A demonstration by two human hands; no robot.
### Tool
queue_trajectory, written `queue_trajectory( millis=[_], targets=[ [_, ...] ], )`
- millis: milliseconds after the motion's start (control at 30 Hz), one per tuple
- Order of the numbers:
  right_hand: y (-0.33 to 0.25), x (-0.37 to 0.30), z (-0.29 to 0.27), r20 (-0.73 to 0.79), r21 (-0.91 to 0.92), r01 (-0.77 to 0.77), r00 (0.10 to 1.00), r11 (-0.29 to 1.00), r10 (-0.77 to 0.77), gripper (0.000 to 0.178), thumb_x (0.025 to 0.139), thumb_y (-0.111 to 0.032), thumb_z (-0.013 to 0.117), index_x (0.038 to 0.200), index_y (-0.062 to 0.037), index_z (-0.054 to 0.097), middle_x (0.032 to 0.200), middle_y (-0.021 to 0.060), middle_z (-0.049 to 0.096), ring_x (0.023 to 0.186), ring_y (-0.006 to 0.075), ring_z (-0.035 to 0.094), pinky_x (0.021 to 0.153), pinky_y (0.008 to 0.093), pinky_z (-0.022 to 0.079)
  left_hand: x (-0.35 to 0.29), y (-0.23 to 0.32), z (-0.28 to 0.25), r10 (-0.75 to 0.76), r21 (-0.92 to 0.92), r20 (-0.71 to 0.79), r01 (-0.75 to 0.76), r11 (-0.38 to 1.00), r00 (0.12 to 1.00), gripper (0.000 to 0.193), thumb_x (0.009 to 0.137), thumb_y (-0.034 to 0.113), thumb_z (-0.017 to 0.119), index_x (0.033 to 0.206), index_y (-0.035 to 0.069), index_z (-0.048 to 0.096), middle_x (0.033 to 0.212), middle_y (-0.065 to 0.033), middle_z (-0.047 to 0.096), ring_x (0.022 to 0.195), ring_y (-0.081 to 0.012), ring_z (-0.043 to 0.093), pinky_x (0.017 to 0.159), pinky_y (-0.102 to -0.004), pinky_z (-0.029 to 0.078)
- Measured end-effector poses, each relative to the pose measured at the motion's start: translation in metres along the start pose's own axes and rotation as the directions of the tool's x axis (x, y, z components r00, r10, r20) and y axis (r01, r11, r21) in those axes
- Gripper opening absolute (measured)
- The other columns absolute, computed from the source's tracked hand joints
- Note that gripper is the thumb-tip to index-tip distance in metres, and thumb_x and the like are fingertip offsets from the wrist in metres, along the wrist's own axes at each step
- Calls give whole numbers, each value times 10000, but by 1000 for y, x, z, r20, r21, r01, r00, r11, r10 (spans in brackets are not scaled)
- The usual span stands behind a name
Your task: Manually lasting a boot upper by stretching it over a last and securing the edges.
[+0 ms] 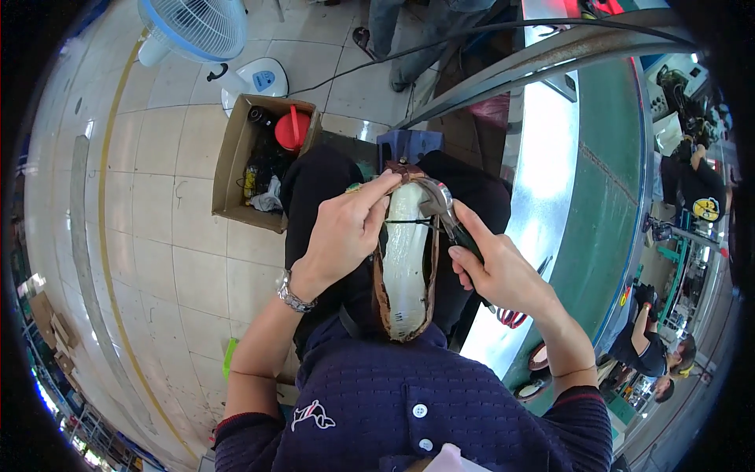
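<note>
A shoe on a last lies sole up between my knees, its white sole side [405, 263] framed by the brown leather upper [432, 295]. A thin dark cord crosses it. My left hand [354, 220] is closed at the far end, thumb and fingers pinching the gathered leather edge. In my right hand [495, 263] are lasting pincers [442, 198] with a curved metal head and dark green grips. The head rests at the far right edge of the shoe, close to my left fingertips. Whether the jaws hold leather, I cannot tell.
A blue block-like support [409, 144] stands beyond the shoe. To the left are a cardboard box [228, 177] with a red container and a fan [200, 27]. On the right runs a long green-topped bench [594, 204] with a metal edge. Other people work farther right.
</note>
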State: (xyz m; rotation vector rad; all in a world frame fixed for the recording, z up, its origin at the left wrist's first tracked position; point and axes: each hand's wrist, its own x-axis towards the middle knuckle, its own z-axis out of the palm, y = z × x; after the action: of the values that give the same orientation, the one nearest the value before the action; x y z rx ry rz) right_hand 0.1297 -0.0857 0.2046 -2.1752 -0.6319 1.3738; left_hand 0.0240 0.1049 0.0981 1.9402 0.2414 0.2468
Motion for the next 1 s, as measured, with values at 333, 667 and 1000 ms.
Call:
queue_trajectory(
  millis=[333, 667, 1000],
  targets=[
    [15, 1, 19, -145, -229, 102, 980, 968, -138, 596, 921, -62, 514, 1440, -77, 223, 743, 278, 621, 648, 452, 620, 606, 506, 492, -6, -9, 7, 372, 450, 94, -372, 812, 924, 558, 697, -45, 594, 1248, -88, 515, 1224, -277, 572, 925, -310, 654, 834, -343, 532],
    [30, 5, 30, -215, -293, 146, 953, 945, -214, 622, 915, -55, 538, 1455, -79, 232, 754, 235, 640, 615, 392, 645, 578, 443, 528, -7, -16, 11, 408, 440, 48, -385, 811, 912, 531, 712, -59, 597, 1238, -82, 536, 1216, -265, 584, 886, -305, 657, 817, -341, 543],
    [12, 0, 15, -148, -521, 113, 964, 846, -220, 621, 916, -66, 516, 1459, -83, 215, 755, 293, 617, 589, 433, 627, 507, 468, 530, -6, -2, 7, 253, 371, 68, -260, 891, 965, 551, 739, -41, 598, 1282, -77, 506, 1216, -271, 578, 908, -302, 659, 808, -340, 542]
  ],
)
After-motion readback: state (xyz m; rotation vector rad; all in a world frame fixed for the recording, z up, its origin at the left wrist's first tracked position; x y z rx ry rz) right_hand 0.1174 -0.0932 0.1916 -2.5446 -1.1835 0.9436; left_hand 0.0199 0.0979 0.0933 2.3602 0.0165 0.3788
